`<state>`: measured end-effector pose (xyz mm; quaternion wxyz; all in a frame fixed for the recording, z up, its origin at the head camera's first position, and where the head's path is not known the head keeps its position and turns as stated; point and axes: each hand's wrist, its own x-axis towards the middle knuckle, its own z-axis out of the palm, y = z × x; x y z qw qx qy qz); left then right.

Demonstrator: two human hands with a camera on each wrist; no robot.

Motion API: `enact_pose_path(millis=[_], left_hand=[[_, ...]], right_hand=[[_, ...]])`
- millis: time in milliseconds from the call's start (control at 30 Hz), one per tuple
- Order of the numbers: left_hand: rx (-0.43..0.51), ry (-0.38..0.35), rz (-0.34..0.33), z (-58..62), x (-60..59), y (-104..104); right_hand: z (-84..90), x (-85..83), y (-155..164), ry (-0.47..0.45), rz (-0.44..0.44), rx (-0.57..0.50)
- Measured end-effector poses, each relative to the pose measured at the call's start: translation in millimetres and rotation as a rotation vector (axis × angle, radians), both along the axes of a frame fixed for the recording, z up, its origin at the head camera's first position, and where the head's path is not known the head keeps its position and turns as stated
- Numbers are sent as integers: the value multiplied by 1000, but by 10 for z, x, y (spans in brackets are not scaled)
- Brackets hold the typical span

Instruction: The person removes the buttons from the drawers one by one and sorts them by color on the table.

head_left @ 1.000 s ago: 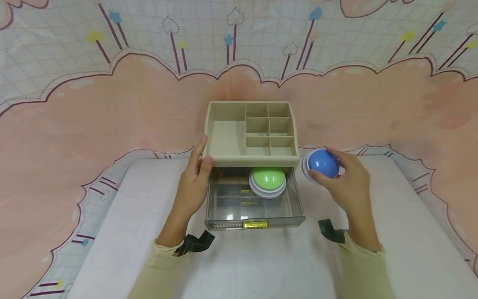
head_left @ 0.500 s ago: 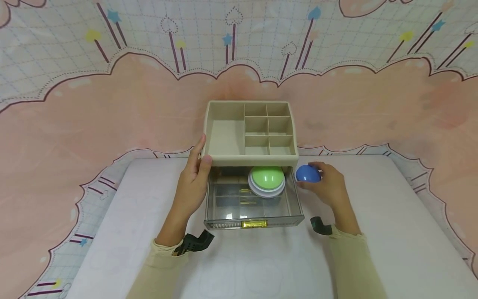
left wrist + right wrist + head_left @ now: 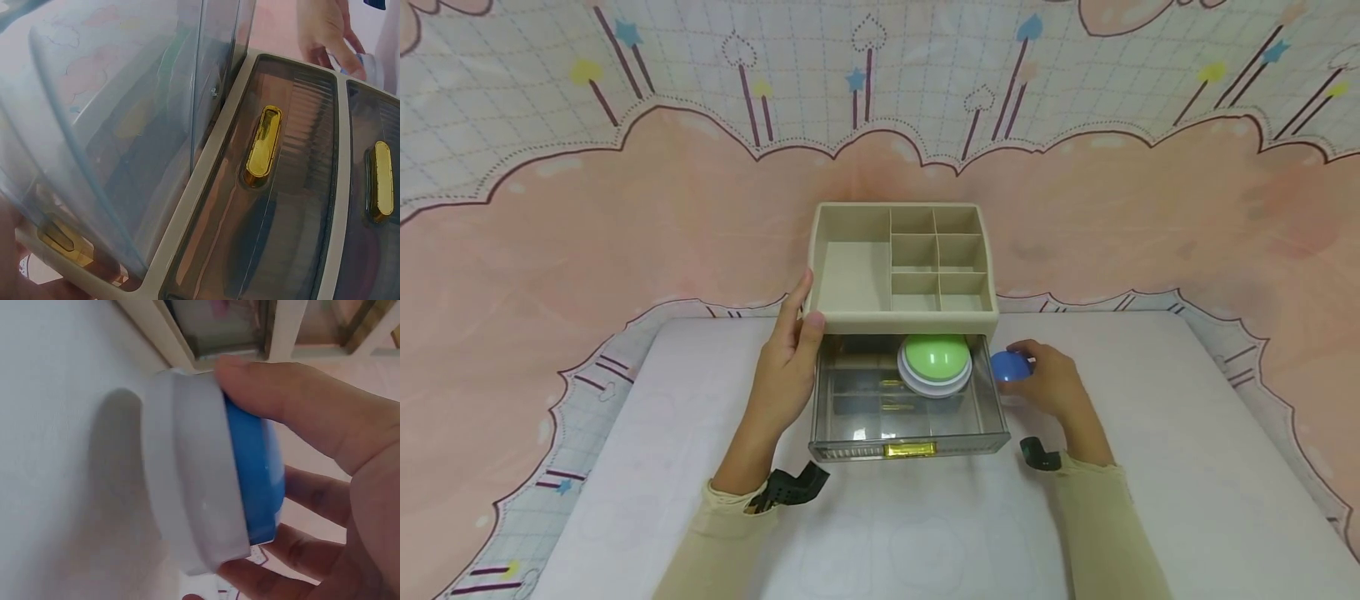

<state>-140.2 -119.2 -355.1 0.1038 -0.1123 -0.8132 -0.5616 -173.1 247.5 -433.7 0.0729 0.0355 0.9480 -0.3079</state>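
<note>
A beige desktop drawer organizer [image 3: 904, 322] stands with its upper clear grey drawer [image 3: 912, 446] pulled out. Inside that drawer sits a green dome push button [image 3: 936, 358] on a white base, toward the right. My left hand [image 3: 788, 367] holds the organizer's left front corner, thumb at the top front edge and index finger along the side. On the other side, my right hand [image 3: 1051, 379] grips a blue dome push button [image 3: 1010, 367] beside the drawer. In the right wrist view, thumb and fingers span its white base [image 3: 197, 469], close over the table.
The organizer's top has one large compartment [image 3: 857, 275] and several small ones. Lower drawers with gold handles [image 3: 264, 144] are shut in the left wrist view. A white table surface [image 3: 880, 533] lies in front, and a patterned cloth [image 3: 1075, 217] covers the background.
My right hand has moved left and down toward the table with the blue push button, coming beside the open drawer. My left hand, the organizer and the green button stay in place.
</note>
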Motion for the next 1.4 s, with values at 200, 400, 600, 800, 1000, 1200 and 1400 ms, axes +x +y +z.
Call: enact_pose_path(millis=[200,400,600,800,1000,1200,1400], left_hand=[[3,5,-4,-10,-5,-14],[2,3,0,-16,-9,-30],[4,1,0,-20,-12,-39],[7,2,-4,-14,-11,-46],[4,0,-7,-14,-17,-50],[7,-4,-13,-14,-31,-32],[-6,-9,-13,-10,-40,-22]], right_hand=[[-29,-4,76,-46,25,39],[-21,5,110,-95,44,56],[8,15,99,-155,53,61],[16,8,97,-169,68,62],[-1,2,91,-173,71,64],[19,16,125,-187,77,61],[185,70,161,-119,96,26]])
